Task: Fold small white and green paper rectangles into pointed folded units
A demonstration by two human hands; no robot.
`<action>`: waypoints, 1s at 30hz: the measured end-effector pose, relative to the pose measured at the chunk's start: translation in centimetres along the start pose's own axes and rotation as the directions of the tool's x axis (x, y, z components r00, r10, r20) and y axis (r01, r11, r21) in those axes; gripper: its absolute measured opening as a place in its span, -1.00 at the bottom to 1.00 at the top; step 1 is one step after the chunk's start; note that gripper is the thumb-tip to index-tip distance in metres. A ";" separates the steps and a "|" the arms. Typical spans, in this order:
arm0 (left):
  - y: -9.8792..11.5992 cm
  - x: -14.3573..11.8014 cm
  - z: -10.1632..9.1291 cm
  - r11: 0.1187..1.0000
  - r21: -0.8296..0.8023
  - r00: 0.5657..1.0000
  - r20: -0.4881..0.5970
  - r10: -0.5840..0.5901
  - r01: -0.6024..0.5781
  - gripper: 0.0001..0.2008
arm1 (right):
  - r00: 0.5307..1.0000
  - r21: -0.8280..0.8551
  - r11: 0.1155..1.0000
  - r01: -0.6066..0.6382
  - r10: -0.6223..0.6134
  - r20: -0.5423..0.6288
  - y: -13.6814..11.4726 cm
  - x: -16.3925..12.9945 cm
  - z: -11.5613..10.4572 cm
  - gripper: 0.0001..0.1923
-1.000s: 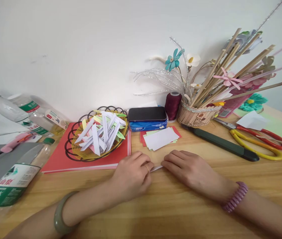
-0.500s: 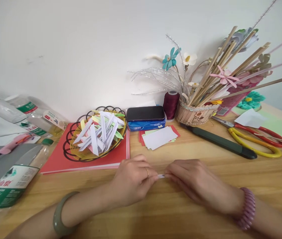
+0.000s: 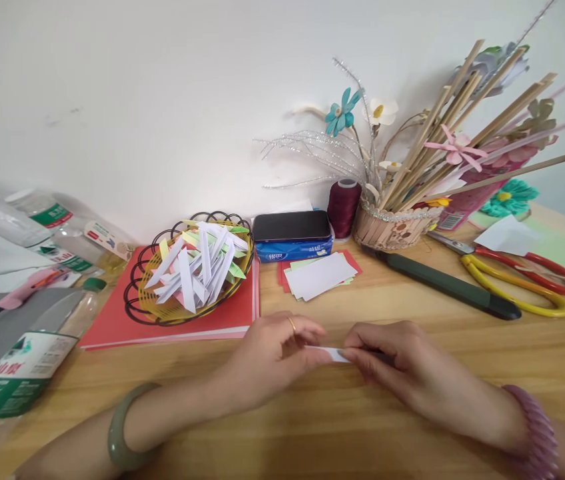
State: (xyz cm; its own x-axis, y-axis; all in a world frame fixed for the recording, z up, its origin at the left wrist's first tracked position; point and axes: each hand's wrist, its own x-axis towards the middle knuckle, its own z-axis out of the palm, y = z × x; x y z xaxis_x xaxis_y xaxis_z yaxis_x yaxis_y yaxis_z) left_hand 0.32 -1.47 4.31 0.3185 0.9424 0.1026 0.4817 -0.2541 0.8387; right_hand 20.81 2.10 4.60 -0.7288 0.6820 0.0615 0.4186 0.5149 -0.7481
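Note:
Between my two hands, low over the wooden table, is a narrow folded strip of white paper [image 3: 336, 354]. My right hand [image 3: 402, 363] pinches its right end between thumb and fingers. At the other end, my left hand [image 3: 275, 357] has its thumb against the strip, with the forefinger lifted a little away and the other fingers curled behind. Part of the strip is hidden by the fingers. Beyond the hands lies a small stack of cut paper rectangles [image 3: 320, 275], white on top with green and red below. A yellow basket [image 3: 155, 308] holds many folded paper strips.
The basket stands on red paper sheets [image 3: 107, 327]. A phone [image 3: 291, 226] rests on a blue tissue pack [image 3: 292, 251] beside maroon thread [image 3: 344, 210]. At right are a dark green utility knife [image 3: 447, 285], scissors [image 3: 522, 280] and a flower basket [image 3: 395, 227]. Plastic bottles [image 3: 32, 360] lie left.
My left forefinger has lifted and the left hand has loosened, showing more of the white strip. My right hand has shifted slightly right and turned, still pinching the paper.

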 end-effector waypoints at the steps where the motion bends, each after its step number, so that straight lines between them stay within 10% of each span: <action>1: 0.1 -0.1 0.2 0.999 0.035 0.999 0.022 0.023 -0.024 -0.88 | 1.000 -0.005 1.000 0.015 -0.015 0.002 -0.1 0.0 0.2 -0.71; 21: 0.1 -0.7 -0.9 0.913 0.263 0.948 0.019 0.317 -0.311 -0.69 | 0.998 0.158 0.986 -0.049 0.053 -0.019 2.1 -0.2 -2.3 -0.64; 25: 1.3 -0.9 -2.9 0.739 0.552 0.849 -0.100 0.519 -0.386 -0.74 | 0.985 0.161 0.985 -0.057 0.082 -0.152 2.4 -0.2 -2.8 -0.67; 30: 1.9 -1.1 -7.8 0.326 0.937 0.670 -0.323 0.668 0.126 -0.93 | 0.951 0.098 0.990 -0.104 0.128 -0.283 3.0 0.0 -3.1 -0.62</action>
State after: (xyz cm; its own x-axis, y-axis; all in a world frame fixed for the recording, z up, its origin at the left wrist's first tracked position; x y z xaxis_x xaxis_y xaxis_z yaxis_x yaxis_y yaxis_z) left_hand -5.48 -1.33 10.00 0.2719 0.5320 0.8019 0.9621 -0.1677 -0.2150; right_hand 23.75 5.28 4.42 -0.4860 0.8611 0.1496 0.4369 0.3876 -0.8117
